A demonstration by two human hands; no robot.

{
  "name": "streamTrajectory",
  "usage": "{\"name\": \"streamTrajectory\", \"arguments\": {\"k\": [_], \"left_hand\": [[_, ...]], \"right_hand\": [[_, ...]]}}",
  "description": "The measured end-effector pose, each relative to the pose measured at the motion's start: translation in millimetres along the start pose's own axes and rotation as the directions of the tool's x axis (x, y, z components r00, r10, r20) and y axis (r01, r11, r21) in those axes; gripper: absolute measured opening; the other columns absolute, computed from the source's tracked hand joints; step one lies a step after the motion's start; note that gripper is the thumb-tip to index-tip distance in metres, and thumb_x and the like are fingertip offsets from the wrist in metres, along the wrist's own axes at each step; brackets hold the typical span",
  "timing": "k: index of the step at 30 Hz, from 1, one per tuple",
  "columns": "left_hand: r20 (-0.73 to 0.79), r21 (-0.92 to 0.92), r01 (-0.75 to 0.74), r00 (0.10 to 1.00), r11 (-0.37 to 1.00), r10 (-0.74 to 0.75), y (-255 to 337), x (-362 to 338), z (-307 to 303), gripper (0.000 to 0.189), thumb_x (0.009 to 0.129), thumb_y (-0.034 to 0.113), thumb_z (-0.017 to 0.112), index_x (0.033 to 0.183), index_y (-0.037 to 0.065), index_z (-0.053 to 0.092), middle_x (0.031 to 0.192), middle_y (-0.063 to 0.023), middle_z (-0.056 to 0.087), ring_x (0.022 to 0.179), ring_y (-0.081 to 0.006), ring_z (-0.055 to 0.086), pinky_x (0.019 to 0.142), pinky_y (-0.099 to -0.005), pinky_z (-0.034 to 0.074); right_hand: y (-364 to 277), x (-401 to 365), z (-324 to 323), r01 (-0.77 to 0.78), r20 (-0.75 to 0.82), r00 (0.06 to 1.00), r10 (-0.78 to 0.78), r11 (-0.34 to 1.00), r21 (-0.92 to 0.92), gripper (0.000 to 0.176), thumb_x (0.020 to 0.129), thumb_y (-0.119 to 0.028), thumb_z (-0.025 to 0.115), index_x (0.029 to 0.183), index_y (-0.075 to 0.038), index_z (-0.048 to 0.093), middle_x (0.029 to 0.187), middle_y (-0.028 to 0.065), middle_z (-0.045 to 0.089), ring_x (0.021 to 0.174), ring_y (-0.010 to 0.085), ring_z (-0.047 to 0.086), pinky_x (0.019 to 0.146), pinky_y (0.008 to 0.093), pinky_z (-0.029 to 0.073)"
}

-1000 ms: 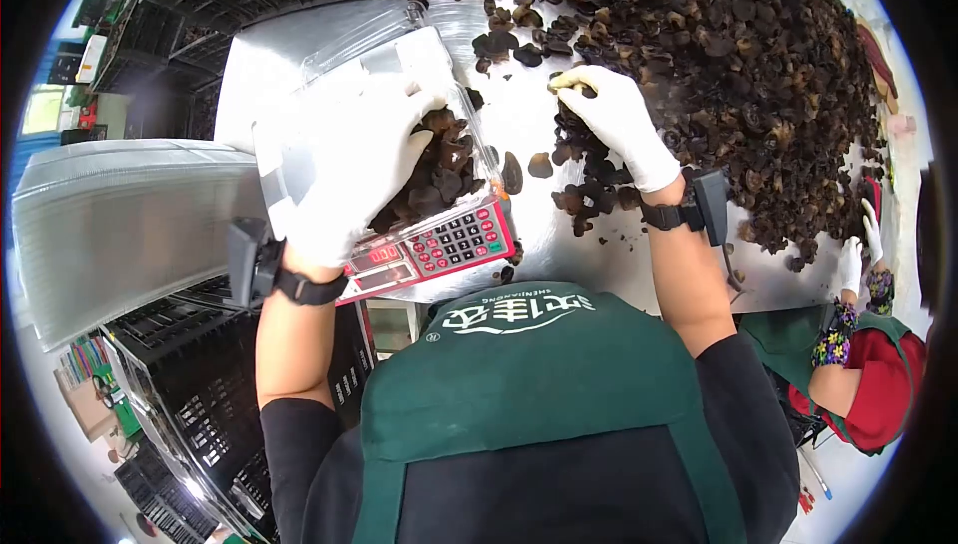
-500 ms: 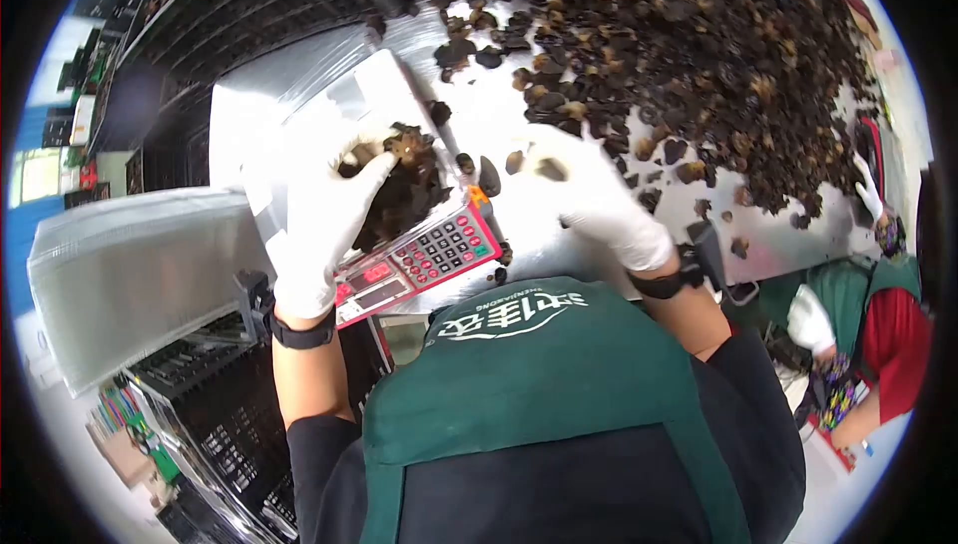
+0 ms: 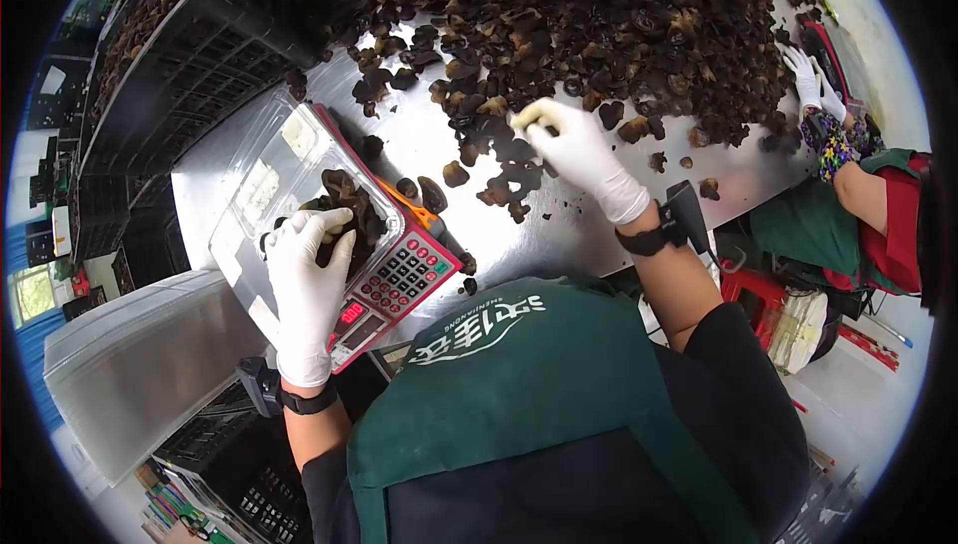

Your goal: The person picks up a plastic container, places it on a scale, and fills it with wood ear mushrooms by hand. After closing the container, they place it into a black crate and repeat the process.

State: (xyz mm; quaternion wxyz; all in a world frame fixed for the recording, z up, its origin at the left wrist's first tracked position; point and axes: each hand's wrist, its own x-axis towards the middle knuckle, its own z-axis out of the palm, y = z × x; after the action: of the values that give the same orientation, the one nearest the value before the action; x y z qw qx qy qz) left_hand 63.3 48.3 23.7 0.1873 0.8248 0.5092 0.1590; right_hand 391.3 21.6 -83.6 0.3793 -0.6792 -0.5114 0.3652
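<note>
My left hand (image 3: 307, 270), in a white glove, is over a clear plastic box (image 3: 232, 245) on a red-edged digital scale (image 3: 399, 279). Its fingers are curled on a clump of dark wood ear mushrooms (image 3: 344, 195) in the box. Red digits glow on the scale's display. My right hand (image 3: 579, 150), also gloved, hovers above the metal table beside loose mushroom pieces at the near edge of the big heap. Its fingers are bent with a gap from the thumb, and I see nothing held. An orange-handled tool (image 3: 411, 207) lies against the scale's right side.
A large heap of wood ear mushrooms (image 3: 619, 35) covers the back of the metal table (image 3: 589, 235). Black crates (image 3: 170, 85) stand at the left, above a translucent plastic-covered bin (image 3: 140, 354). A co-worker's gloved hands (image 3: 813, 80) are at the table's right end.
My view has shifted, so the scale appears lower and further left. The right hand has moved from near the scale toward the heap. The co-worker's hands are now together at the table.
</note>
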Motion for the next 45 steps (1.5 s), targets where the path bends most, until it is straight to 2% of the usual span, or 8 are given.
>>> {"name": "streamTrajectory", "arguments": {"k": [6, 14, 24, 27, 30, 34, 41, 45], "left_hand": [[0.014, 0.025, -0.004, 1.0, 1.0, 0.004, 10.2, 1.4, 1.0, 0.022, 0.08, 0.006, 0.074, 0.102, 0.009, 0.07, 0.091, -0.003, 0.066, 0.088, -0.0201, 0.061, 0.088, -0.0344, 0.039], [-0.16, 0.134, -0.095, 0.98, 0.987, 0.116, 33.1, -0.5, -1.7, 0.032, 0.08, 0.006, 0.074, 0.111, 0.009, 0.069, 0.103, -0.0072, 0.067, 0.097, -0.0244, 0.062, 0.089, -0.0372, 0.043], [0.029, -0.05, -0.421, 0.906, 0.906, 0.423, 76.0, 8.6, 31.4, 0.059, 0.063, -0.008, 0.065, 0.12, 0.009, 0.066, 0.113, -0.0088, 0.066, 0.102, -0.0282, 0.065, 0.085, -0.0367, 0.051], [-0.189, 0.062, -0.306, 0.931, 0.95, 0.312, 47.4, 0.8, 6.8, 0.059, 0.065, -0.011, 0.064, 0.12, 0.008, 0.066, 0.117, -0.0109, 0.065, 0.105, -0.0289, 0.064, 0.091, -0.0379, 0.05], [-0.389, 0.169, -0.088, 0.909, 0.982, 0.148, 19.8, -0.7, -5.6, 0.051, 0.076, -0.008, 0.07, 0.125, 0.005, 0.064, 0.123, -0.0148, 0.062, 0.112, -0.0318, 0.061, 0.099, -0.0406, 0.047], [-0.005, 0.332, -0.084, 0.996, 0.939, 0.091, -3.8, -6.0, -6.1, 0.051, 0.092, 0.022, 0.066, 0.139, 0.007, 0.052, 0.14, -0.0199, 0.05, 0.128, -0.0355, 0.049, 0.108, -0.0442, 0.039], [-0.298, -0.12, 0.075, 0.948, 0.99, -0.108, -11.6, -14.3, -19.1, 0.045, 0.101, 0.016, 0.053, 0.144, 0.004, 0.046, 0.141, -0.0163, 0.051, 0.13, -0.0273, 0.05, 0.111, -0.039, 0.037], [-0.383, -0.222, 0.091, 0.908, 0.971, -0.173, -39.9, -19.6, -35.0, 0.043, 0.103, 0.023, 0.052, 0.142, 0.005, 0.049, 0.134, -0.0167, 0.055, 0.122, -0.0253, 0.057, 0.105, -0.038, 0.042]], "right_hand": [[-6.6, 32.8, 18.4, 0.035, 0.089, 0.996, 0.026, 0.788, -0.615, 0.06, 0.088, -0.051, 0.061, 0.131, -0.01, 0.056, 0.095, 0.0177, 0.072, 0.092, 0.0347, 0.069, 0.08, 0.0445, 0.054], [-6.6, 29.0, -9.5, -0.296, 0.419, 0.905, 0.08, 0.824, 0.483, 0.038, 0.095, -0.022, 0.065, 0.126, 0.0, 0.062, 0.073, -0.0083, 0.053, 0.054, 0.0003, 0.035, 0.048, 0.0189, 0.028], [-44.6, -50.0, 16.7, -0.376, 0.638, 0.767, -0.077, 0.752, 0.542, 0.028, 0.099, -0.022, 0.06, 0.119, -0.004, 0.065, 0.074, -0.0036, 0.057, 0.061, 0.004, 0.049, 0.054, 0.0208, 0.041], [-25.4, -32.3, 4.6, -0.04, 0.278, 0.958, -0.064, 0.936, 0.35, 0.03, 0.094, -0.013, 0.061, 0.123, -0.008, 0.066, 0.077, 0.0018, 0.062, 0.063, 0.0099, 0.057, 0.061, 0.0245, 0.049], [23.3, 1.7, -2.1, 0.438, -0.08, 0.807, -0.585, 0.684, -0.583, 0.041, 0.077, -0.002, 0.066, 0.115, -0.014, 0.071, 0.098, 0.0037, 0.062, 0.085, 0.0201, 0.062, 0.072, 0.0318, 0.05], [42.6, 22.3, -1.0, 0.494, 0.166, 0.836, -0.523, 0.585, -0.643, 0.021, 0.077, -0.01, 0.064, 0.095, -0.015, 0.074, 0.096, 0.0068, 0.061, 0.092, 0.0275, 0.059, 0.079, 0.0393, 0.05], [39.9, -45.3, -93.6, 0.237, -0.042, 0.959, -0.28, 0.877, -0.417, 0.022, 0.08, -0.004, 0.065, 0.101, -0.003, 0.07, 0.099, 0.0135, 0.069, 0.092, 0.0295, 0.067, 0.082, 0.0348, 0.053], [56.0, -118.1, -185.8, 0.006, 0.242, 0.961, 0.135, 0.863, -0.506, 0.021, 0.075, 0.005, 0.06, 0.093, 0.0, 0.07, 0.08, 0.0156, 0.064, 0.078, 0.0291, 0.067, 0.075, 0.0346, 0.052]]}}
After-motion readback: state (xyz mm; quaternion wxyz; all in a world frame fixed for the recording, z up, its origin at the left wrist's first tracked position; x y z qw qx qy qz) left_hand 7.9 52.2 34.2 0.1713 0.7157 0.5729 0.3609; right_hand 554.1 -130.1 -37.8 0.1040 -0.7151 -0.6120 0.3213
